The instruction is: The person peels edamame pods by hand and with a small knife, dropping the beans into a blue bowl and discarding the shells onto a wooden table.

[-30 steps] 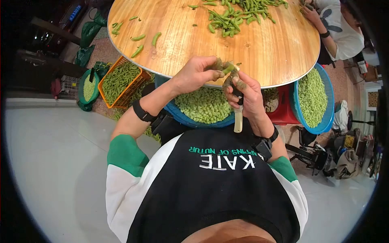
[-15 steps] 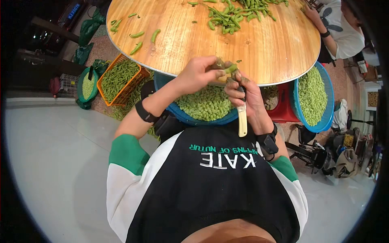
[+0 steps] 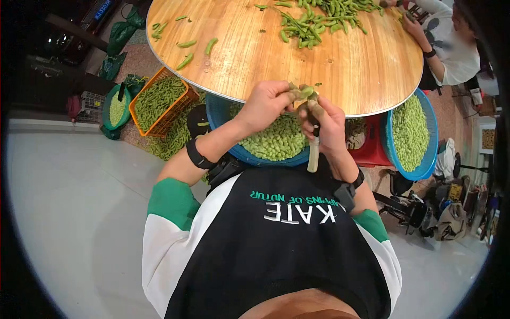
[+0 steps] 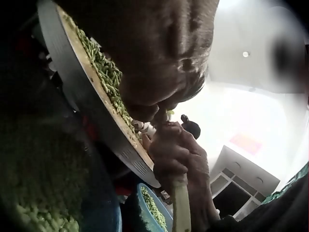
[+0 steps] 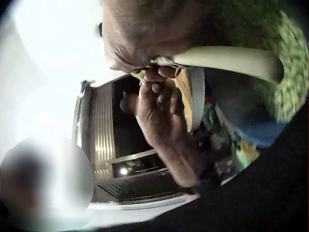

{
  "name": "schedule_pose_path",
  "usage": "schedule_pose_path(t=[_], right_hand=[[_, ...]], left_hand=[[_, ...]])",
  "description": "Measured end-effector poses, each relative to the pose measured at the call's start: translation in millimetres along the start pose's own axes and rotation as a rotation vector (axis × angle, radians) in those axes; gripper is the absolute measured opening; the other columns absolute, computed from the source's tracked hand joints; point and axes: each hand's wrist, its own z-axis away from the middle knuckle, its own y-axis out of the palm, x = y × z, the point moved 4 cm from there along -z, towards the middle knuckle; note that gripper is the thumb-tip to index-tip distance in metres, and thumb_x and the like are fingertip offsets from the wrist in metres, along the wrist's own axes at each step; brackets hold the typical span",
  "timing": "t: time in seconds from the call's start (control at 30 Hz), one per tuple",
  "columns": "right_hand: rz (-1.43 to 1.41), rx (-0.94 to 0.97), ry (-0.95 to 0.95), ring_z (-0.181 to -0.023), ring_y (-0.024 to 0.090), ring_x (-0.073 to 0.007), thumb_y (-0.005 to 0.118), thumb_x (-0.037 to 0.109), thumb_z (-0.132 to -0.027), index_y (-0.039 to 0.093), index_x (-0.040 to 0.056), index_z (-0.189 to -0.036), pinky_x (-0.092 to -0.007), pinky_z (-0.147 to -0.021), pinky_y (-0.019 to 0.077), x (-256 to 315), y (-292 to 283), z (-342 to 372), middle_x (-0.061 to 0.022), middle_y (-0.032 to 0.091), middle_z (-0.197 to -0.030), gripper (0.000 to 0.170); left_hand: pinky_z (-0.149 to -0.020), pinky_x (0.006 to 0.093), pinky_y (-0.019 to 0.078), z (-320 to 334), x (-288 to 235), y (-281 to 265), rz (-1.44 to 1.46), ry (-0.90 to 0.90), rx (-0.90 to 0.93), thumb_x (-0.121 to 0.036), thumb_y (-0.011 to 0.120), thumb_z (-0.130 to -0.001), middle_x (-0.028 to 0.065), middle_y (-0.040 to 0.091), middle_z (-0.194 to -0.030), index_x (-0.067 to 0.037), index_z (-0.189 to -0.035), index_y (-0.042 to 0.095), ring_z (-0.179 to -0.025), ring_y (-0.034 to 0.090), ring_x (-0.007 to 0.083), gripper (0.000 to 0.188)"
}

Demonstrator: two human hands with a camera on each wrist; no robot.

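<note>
Both hands meet over the near edge of the round wooden table (image 3: 239, 58). The left hand (image 3: 267, 104) pinches a green pod (image 3: 306, 92) between thumb and fingers. Curled around a knife with a pale handle (image 3: 313, 155) is the right hand (image 3: 328, 125), its fingertips against the pod's other end. The handle points down toward the chest; the blade is hidden by the fingers. In the right wrist view the handle (image 5: 231, 62) sticks out from the right hand (image 5: 145, 34), with the left hand (image 5: 166, 123) facing it.
Pods (image 3: 319, 21) are heaped at the table's far side, a few at its left. Below the hands stands a blue basket of shelled beans (image 3: 276, 141), with another blue basket (image 3: 433, 127) at right. An orange crate (image 3: 159, 127) of pods is at left. Another person (image 3: 451, 48) sits at upper right.
The left hand has shifted slightly right and down, and the visible pod looks shorter between the fingers. The knife handle swung outward, then back to nearly upright. The head view has shifted a little.
</note>
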Motion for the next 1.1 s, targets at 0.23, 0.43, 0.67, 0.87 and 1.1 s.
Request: schedule_pose_path(t=[0.23,0.43,0.67,0.87,1.1], right_hand=[[1.062,-0.221,-0.607,-0.071,0.062,-0.0214,0.069,0.006,-0.079,0.053,0.0006,-0.121,-0.0316,-0.064,0.0506,15.5,-1.5,-1.0,-0.0124,0.062,-0.085,0.045],[1.369,-0.129,-0.793,-0.093,0.060,-0.0388,0.064,0.001,-0.079,0.055,-0.0009,-0.117,-0.0388,-0.079,0.0499,12.1,6.1,1.9,-0.0213,0.059,-0.104,0.039],[1.241,-0.060,-0.632,-0.074,0.056,-0.0265,0.058,-0.001,-0.081,0.057,-0.0006,-0.105,-0.0318,-0.071,0.0475,7.2,-6.5,-2.2,-0.0154,0.058,-0.086,0.024],[1.157,0.015,-0.486,-0.070,0.055,-0.0200,0.058,0.000,-0.080,0.058,0.0015,-0.101,-0.0297,-0.069,0.0475,2.6,-15.2,5.6,-0.0123,0.058,-0.082,0.021],[1.288,0.284,-0.520,-0.063,0.054,-0.0243,0.061,-0.004,-0.071,0.062,0.0043,-0.104,-0.0300,-0.060,0.0445,-1.7,-2.3,14.9,-0.0118,0.054,-0.074,0.035]], left_hand=[[-0.061,0.0396,0.0465,10.6,-8.7,10.0,-0.466,0.174,-0.053,-0.014,0.056,-0.081,0.0219,0.058,-0.072,0.002,-0.086,0.060,-0.066,0.060,0.0308,0.017],[-0.066,0.0473,0.0486,14.9,1.7,15.1,-0.526,0.225,-0.061,-0.014,0.055,-0.072,0.0280,0.059,-0.074,0.003,-0.079,0.058,-0.073,0.061,0.0434,0.019],[-0.066,0.0477,0.0491,26.4,-1.4,21.2,-0.565,0.299,0.006,-0.010,0.054,-0.067,0.0282,0.059,-0.072,0.006,-0.076,0.059,-0.073,0.060,0.0446,0.019],[-0.067,0.0476,0.0508,54.1,-2.9,-16.6,-0.697,0.298,0.000,-0.011,0.055,-0.066,0.0259,0.062,-0.070,0.004,-0.074,0.064,-0.073,0.063,0.0423,0.019],[-0.074,0.0395,0.0509,93.9,-8.6,-133.0,-1.287,0.109,-0.510,-0.009,0.058,-0.071,0.0152,0.061,-0.082,-0.003,-0.081,0.064,-0.083,0.061,0.0310,0.013]])
